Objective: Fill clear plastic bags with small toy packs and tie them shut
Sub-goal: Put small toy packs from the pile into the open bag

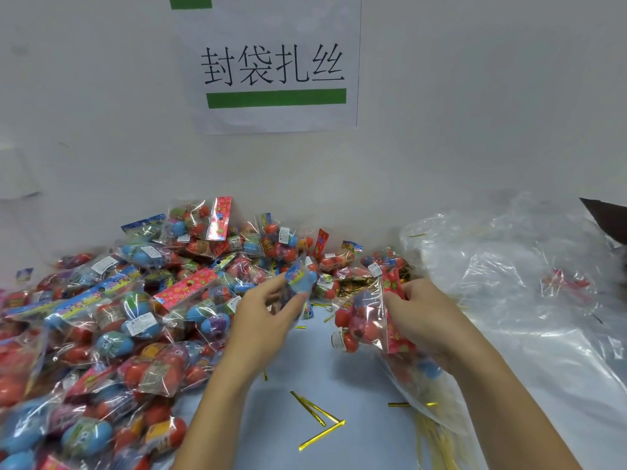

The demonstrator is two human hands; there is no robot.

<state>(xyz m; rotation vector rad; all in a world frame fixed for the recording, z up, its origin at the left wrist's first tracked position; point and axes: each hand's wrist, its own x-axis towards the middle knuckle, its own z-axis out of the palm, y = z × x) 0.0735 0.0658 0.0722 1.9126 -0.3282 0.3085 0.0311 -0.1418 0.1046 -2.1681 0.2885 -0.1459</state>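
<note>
A big heap of small toy packs (pixel 112 313), clear sachets of red and blue eggs with coloured header cards, covers the left of the table. My left hand (pixel 268 320) pinches a blue toy pack (pixel 300 279) above the table's middle. My right hand (pixel 420 317) grips a red toy pack (pixel 363 327) by its red header, at the mouth of a clear plastic bag (pixel 420 391) that holds red and blue eggs under my right forearm. Gold twist ties (pixel 317 418) lie loose on the blue table between my arms.
A pile of empty clear plastic bags (pixel 515 293) spreads over the right side. A wall with a white paper sign (pixel 274 69) stands just behind the heap. A bundle of gold ties (pixel 437 442) lies under the held bag. A dark object (pixel 607 218) shows at the far right.
</note>
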